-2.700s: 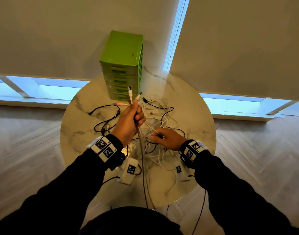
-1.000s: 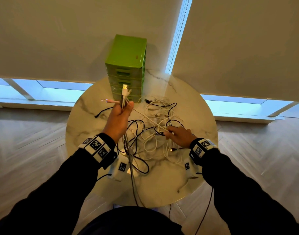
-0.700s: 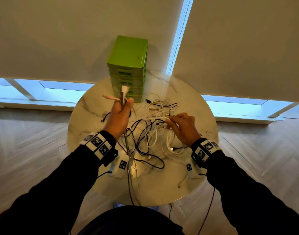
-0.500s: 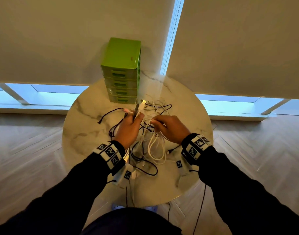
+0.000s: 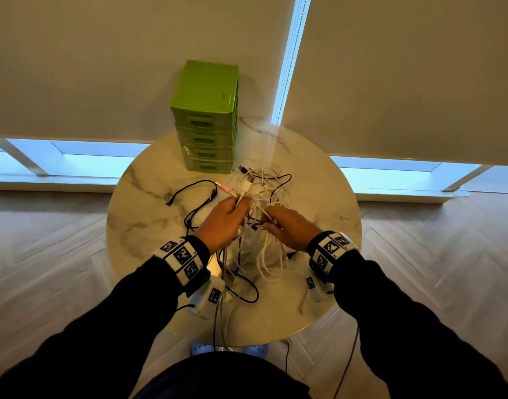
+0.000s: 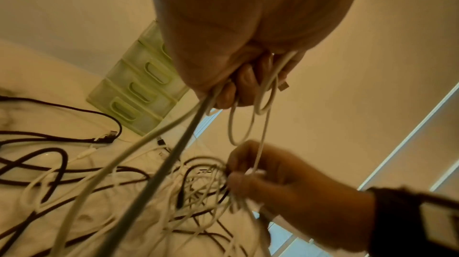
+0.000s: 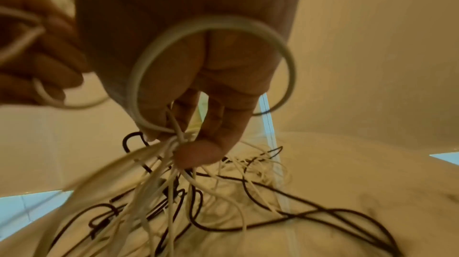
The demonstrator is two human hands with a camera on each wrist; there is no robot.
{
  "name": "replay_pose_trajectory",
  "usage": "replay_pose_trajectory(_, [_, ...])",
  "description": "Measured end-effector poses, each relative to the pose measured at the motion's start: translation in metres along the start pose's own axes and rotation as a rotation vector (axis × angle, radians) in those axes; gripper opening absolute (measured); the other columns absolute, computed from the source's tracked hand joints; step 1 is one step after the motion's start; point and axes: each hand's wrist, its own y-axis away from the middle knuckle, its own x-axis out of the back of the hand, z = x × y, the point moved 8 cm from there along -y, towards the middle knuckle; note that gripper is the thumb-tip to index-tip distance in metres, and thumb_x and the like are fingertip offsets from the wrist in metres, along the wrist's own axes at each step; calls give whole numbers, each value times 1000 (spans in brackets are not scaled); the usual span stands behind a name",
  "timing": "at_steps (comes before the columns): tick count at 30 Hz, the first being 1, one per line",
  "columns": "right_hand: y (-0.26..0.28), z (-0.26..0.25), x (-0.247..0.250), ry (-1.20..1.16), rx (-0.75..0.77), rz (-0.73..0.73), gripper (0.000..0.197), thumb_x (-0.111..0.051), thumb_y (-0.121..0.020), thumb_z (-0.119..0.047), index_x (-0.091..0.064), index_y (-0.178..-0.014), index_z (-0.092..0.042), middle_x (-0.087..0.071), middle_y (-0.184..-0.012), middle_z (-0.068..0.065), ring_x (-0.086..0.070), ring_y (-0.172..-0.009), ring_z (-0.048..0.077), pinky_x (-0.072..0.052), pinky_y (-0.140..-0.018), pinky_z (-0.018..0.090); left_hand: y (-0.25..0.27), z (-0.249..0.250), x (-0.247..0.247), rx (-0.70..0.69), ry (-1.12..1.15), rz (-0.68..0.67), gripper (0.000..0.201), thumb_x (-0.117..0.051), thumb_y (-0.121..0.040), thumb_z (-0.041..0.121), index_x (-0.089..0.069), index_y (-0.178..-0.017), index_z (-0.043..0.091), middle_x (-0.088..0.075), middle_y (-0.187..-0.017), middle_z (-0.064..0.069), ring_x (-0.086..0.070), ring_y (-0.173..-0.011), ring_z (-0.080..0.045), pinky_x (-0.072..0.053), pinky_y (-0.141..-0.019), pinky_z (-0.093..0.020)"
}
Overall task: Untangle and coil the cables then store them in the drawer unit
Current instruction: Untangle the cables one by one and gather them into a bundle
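Note:
A tangle of white and black cables (image 5: pixel 264 194) lies on the round marble table (image 5: pixel 143 203). My left hand (image 5: pixel 224 220) grips a bundle of cable ends, their plugs (image 5: pixel 245 184) sticking up past the fingers. In the left wrist view a white loop (image 6: pixel 261 102) hangs from that fist. My right hand (image 5: pixel 287 226), close beside it, pinches a bunch of white strands (image 7: pixel 174 143) between thumb and fingers. The green drawer unit (image 5: pixel 206 116) stands at the table's far edge with all drawers closed.
A black cable (image 5: pixel 189 191) loops across the table left of the hands. More cable hangs over the near edge (image 5: pixel 221 321) toward the floor. Window blinds hang right behind the drawer unit. Wooden floor surrounds the table.
My left hand has come down and rightward with its bundle of ends. My right hand has lifted off the table toward the left hand, and both now hold cable close together.

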Motion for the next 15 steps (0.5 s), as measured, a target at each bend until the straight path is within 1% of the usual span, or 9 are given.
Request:
replay_pose_trajectory(2, [2,10,-9,16,-26,-32,7,-57,-99,-19,-54,-98,-12,-54,-90,1,-46,-80,20,-33,-72,31,2,7,-2,-16,20,-26,33,-46,-105,37,-51,-76,23,-44,-68,4,-42,-64,-12,-37,-68,-33])
replay_pose_trajectory(3, [3,16,-12,2,-43,-36,8,-58,-99,-18,-55,-98,-11,-55,-90,1,-46,-79,20,-33,-72,31,2,9,-1,-15,26,-25,34,-46,-105,36,-49,-73,24,-41,-67,5,-41,-63,-13,-37,-69,-33])
replay_pose_trajectory(5, [8,31,-18,-44,-100,-58,6,-60,-97,-19,-56,-96,-14,-57,-88,-2,-48,-79,18,-35,-73,30,1,10,8,-15,53,14,35,-47,-104,36,-47,-71,26,-40,-64,8,-40,-64,-14,-38,-71,-36])
replay_pose_trajectory(7, [12,50,-24,-79,-167,-89,8,-61,-97,-22,-55,-92,-20,-59,-87,-5,-52,-79,18,-38,-74,31,0,8,25,-12,90,86,33,-48,-104,36,-49,-74,22,-40,-65,6,-40,-64,-14,-40,-70,-34])
replay_pose_trajectory(9, [19,63,-25,-109,-199,-101,9,-60,-99,-28,-61,-95,-19,-67,-90,-3,-60,-84,19,-45,-78,33,0,7,39,-16,85,130,29,-47,-105,34,-53,-84,14,-41,-71,-1,-40,-65,-15,-41,-61,-25])
replay_pose_trajectory(10, [21,65,-23,-126,-198,-90,13,-58,-100,-30,-64,-98,-19,-70,-93,-2,-63,-86,18,-47,-81,33,0,4,47,-15,67,161,30,-47,-105,34,-54,-86,13,-42,-72,-3,-40,-66,-15,-40,-60,-24])
replay_pose_trajectory(11, [23,64,-19,-163,-197,-64,17,-55,-102,-31,-67,-98,-19,-71,-94,-3,-65,-86,15,-49,-82,31,-2,-1,56,-9,63,201,31,-48,-104,37,-54,-83,15,-43,-72,-1,-40,-67,-15,-39,-63,-27])
replay_pose_trajectory(13, [24,62,-6,-285,-212,22,23,-50,-104,-28,-69,-94,-18,-73,-94,-5,-67,-78,8,-52,-79,23,-6,-12,70,13,117,273,32,-50,-97,48,-54,-77,23,-44,-67,7,-40,-67,-16,-37,-71,-35])
replay_pose_trajectory(15, [25,65,3,-303,-236,77,24,-50,-105,-28,-69,-92,-18,-74,-93,-6,-67,-77,10,-53,-78,23,-10,-18,74,22,152,299,31,-49,-93,51,-54,-76,26,-44,-62,14,-40,-68,-15,-37,-75,-38])
